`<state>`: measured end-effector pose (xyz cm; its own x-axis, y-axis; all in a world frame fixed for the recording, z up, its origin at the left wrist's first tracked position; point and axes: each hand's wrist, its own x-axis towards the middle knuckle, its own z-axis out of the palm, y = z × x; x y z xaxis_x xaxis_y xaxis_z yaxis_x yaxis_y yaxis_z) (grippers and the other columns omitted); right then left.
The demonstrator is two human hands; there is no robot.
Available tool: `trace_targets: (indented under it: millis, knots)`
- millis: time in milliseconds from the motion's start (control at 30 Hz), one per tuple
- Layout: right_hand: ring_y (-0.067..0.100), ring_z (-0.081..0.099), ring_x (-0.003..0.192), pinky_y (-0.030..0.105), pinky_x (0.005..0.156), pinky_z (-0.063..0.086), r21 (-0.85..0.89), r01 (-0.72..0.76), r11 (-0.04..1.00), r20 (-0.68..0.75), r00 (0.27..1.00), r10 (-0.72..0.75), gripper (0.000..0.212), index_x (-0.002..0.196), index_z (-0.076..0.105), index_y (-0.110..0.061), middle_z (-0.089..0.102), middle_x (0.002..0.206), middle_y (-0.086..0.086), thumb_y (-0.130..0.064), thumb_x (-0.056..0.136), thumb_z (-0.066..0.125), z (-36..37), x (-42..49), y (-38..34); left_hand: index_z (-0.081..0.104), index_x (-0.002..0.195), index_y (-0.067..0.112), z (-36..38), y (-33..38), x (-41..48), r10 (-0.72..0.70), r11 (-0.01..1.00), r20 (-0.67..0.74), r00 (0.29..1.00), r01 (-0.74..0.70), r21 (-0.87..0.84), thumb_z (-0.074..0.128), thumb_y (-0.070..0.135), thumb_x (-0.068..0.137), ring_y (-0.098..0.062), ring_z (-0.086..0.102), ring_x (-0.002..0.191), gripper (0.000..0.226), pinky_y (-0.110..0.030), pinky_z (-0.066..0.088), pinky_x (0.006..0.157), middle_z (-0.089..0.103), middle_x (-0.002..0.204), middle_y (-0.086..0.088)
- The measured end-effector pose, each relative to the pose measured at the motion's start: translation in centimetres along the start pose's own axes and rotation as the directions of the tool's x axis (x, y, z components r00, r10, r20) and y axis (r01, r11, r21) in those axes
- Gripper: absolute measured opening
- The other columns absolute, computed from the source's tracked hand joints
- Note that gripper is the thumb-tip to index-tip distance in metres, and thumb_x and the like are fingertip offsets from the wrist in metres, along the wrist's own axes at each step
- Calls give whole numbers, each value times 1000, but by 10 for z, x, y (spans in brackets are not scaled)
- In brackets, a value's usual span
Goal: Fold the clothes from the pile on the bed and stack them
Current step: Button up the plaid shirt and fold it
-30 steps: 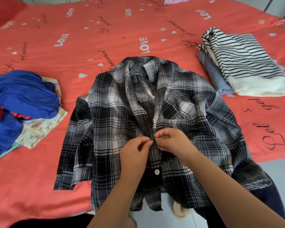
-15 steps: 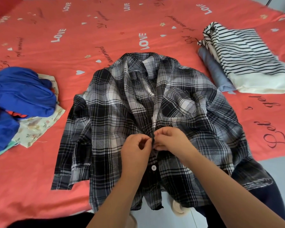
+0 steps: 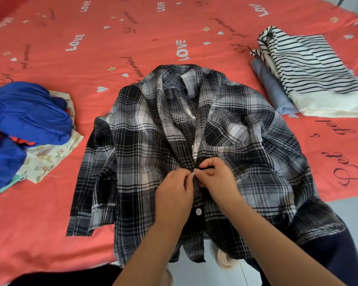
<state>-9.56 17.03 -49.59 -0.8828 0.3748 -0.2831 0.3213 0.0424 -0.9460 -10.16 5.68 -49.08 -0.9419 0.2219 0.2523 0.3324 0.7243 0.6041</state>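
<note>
- My left hand (image 3: 174, 195) and right hand (image 3: 217, 178) are together, fingertips touching. Each pinches one front edge of the plaid shirt (image 3: 153, 141), with a small white button (image 3: 193, 174) between them.
- The shirt lies face up on the bed (image 3: 112, 48) directly under my hands. Its collar is beyond them, and its hem hangs off the bed edge toward me.
- The button could slip out of my left pinch, since I hold it by the fingertips only. I cannot tell whether it is through the hole yet.
- I could push it into the wrong hole. A second button (image 3: 198, 211) just nearer me looks fastened, and the cloth beyond my hands is rucked, so the two edges may not line up.
- If I tug the edges toward me, the overhanging hem could drag the whole shirt off the bed.
- The bunched folds beyond my right hand would likely set as creases if I fold without smoothing first.
- The sleeve out to my left lies doubled under itself and could make the fold lumpy.
- The unfolded pile (image 3: 29, 112) is well off to my left and the folded stack (image 3: 310, 75) well beyond my right. A wide sweep of a sleeve could disturb either one.
</note>
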Motion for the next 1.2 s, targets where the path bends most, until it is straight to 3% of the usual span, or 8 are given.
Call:
trace_targets:
  millis: [233,333,433,567,667,767,1000,1200]
  knots:
    - [9,60,59,28,66,53,84,-57,995,12,998,57,20,84,50,-21,65,69,1,-8,83,64,3,-6,-1,65,89,15,-9,-1,7,50,996,106,993,-58,69,54,25,91,-12,55,78,15,-26,44,65,58,89,6]
    - [8,57,62,29,64,50,-65,18,998,-15,1000,-19,23,82,47,-28,64,68,-4,-12,82,64,2,-8,1,66,75,16,-11,2,14,-180,974,108,978,192,-117,64,21,84,-7,55,75,10,-17,40,68,60,76,11]
    - [-2,53,59,9,54,41,-325,231,917,18,971,-238,25,84,41,-33,61,73,-11,-18,85,61,1,-12,0,67,71,11,-12,6,20,-580,535,337,742,659,-529,69,11,79,-9,56,61,8,-18,47,52,62,65,3]
    - [7,56,67,17,60,43,-529,454,716,189,886,-422,15,99,48,-20,61,79,-10,-17,88,57,-6,-17,-1,64,75,5,-15,6,19,-576,-92,694,432,810,-580,62,2,83,-6,47,45,9,-14,40,38,56,53,1]
    - [14,61,74,31,68,49,-644,434,630,272,900,-342,12,100,55,-21,65,80,-9,-18,88,56,-17,-9,-8,61,76,9,-9,0,18,-576,395,572,584,811,-431,60,13,87,-9,48,52,12,-19,42,45,55,61,0]
    - [-1,50,57,14,57,41,-619,430,657,156,887,-434,11,96,58,-23,58,73,-16,-16,87,57,-20,12,-28,54,72,20,-6,-1,17,-357,907,375,856,413,-80,59,24,89,-6,48,61,18,-20,37,54,54,68,7]
    - [25,58,101,34,84,48,-773,353,527,306,935,-177,20,108,59,-12,64,109,9,-13,89,55,1,74,-44,51,76,22,3,-9,31,-247,966,381,891,255,30,63,29,85,-10,49,68,17,-24,40,60,51,74,5]
    - [27,59,89,32,72,45,-772,329,544,250,944,-217,11,92,61,-12,64,94,8,-17,82,62,-11,74,-16,56,94,18,21,-13,67,-290,950,198,936,307,-62,60,34,87,-10,51,79,18,-18,33,62,52,80,11]
